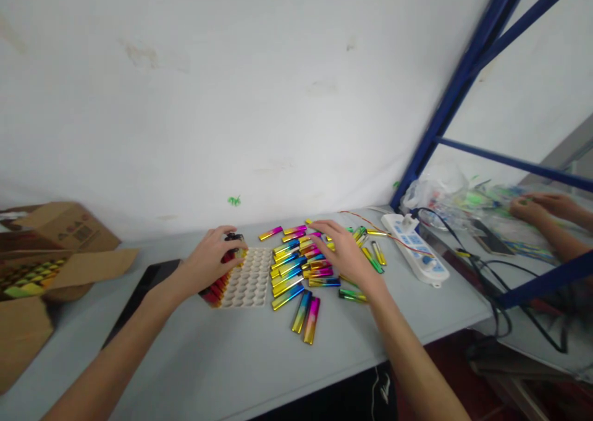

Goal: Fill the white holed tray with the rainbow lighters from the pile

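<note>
My left hand (209, 255) bends over the far left of a white tray (248, 282) with rows of round holes. Its fingers close around a black-topped lighter (235, 239) in the tray. Red and yellow lighters (217, 292) stand upright in the tray's left rows, partly covered by this hand. My right hand (341, 251) hovers at a loose pile of shiny gradient lighters (288, 266) in gold, blue and pink, fingers apart and reaching over it. Two more lighters, one blue-gold (302, 311) and one pink-gold (312, 321), lie nearer the front.
On the left stands an open cardboard box (76, 229) of lighters, with a dark flat object (143, 294) beside it. A white power strip (414, 248) with cables lies right. Beyond the blue metal frame (445, 112), another person's hands (532, 208) work near plastic bags (440, 192).
</note>
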`<act>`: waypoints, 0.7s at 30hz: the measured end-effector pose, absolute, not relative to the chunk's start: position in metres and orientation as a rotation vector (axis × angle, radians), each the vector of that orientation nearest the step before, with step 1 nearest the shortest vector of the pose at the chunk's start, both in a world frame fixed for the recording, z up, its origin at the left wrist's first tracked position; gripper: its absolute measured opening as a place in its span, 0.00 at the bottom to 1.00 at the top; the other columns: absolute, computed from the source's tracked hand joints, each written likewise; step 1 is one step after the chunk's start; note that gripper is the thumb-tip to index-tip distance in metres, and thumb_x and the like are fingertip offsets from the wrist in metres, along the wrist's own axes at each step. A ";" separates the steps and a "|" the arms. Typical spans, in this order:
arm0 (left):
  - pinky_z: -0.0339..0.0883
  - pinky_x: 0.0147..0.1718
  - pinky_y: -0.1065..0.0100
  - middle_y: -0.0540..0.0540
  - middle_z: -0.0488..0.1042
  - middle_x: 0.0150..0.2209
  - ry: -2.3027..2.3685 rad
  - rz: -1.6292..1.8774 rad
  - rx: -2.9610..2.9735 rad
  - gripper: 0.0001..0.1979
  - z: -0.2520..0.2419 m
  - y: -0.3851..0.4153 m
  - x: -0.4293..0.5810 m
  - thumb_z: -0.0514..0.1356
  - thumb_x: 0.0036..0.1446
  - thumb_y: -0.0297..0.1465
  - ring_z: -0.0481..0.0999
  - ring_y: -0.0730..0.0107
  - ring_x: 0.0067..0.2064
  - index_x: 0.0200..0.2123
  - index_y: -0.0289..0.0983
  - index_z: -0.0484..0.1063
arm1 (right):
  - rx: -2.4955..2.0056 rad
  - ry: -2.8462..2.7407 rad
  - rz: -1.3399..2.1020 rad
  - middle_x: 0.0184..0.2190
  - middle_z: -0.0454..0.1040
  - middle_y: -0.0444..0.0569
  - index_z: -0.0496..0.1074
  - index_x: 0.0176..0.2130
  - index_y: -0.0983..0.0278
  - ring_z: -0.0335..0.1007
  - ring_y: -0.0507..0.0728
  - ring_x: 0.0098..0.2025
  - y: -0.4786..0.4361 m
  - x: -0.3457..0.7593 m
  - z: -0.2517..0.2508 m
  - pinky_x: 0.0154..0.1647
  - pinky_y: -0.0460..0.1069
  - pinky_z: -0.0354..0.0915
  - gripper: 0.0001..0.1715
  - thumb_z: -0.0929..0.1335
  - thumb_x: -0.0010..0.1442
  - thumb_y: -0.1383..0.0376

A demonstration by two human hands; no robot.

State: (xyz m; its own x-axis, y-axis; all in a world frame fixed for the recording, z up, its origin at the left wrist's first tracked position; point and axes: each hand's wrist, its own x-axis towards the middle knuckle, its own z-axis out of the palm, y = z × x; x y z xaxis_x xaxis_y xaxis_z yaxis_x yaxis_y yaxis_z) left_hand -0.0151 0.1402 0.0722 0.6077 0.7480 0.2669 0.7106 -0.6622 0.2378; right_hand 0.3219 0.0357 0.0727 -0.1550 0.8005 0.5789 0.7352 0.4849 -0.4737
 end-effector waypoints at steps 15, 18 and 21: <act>0.70 0.59 0.60 0.41 0.79 0.58 1.195 1.170 1.241 0.31 0.030 0.140 -0.012 0.64 0.59 0.53 0.75 0.54 0.61 0.56 0.37 0.74 | -1.470 -2.004 0.125 0.54 0.76 0.56 0.76 0.58 0.58 0.74 0.63 0.56 -0.027 0.357 0.026 0.60 0.61 0.72 0.17 0.68 0.72 0.64; 0.68 0.59 0.62 0.44 0.80 0.55 1.137 1.214 1.186 0.31 0.026 0.138 -0.008 0.67 0.56 0.51 0.76 0.56 0.59 0.56 0.37 0.75 | -1.402 -2.123 0.105 0.54 0.75 0.55 0.76 0.59 0.57 0.73 0.63 0.56 -0.015 0.338 0.027 0.59 0.61 0.73 0.17 0.68 0.72 0.63; 0.67 0.59 0.65 0.46 0.82 0.52 1.123 1.283 1.157 0.24 0.022 0.135 -0.004 0.69 0.56 0.45 0.76 0.59 0.58 0.51 0.37 0.77 | -1.409 -2.227 0.090 0.53 0.76 0.55 0.78 0.57 0.58 0.73 0.64 0.55 -0.009 0.334 0.027 0.58 0.62 0.73 0.15 0.68 0.73 0.61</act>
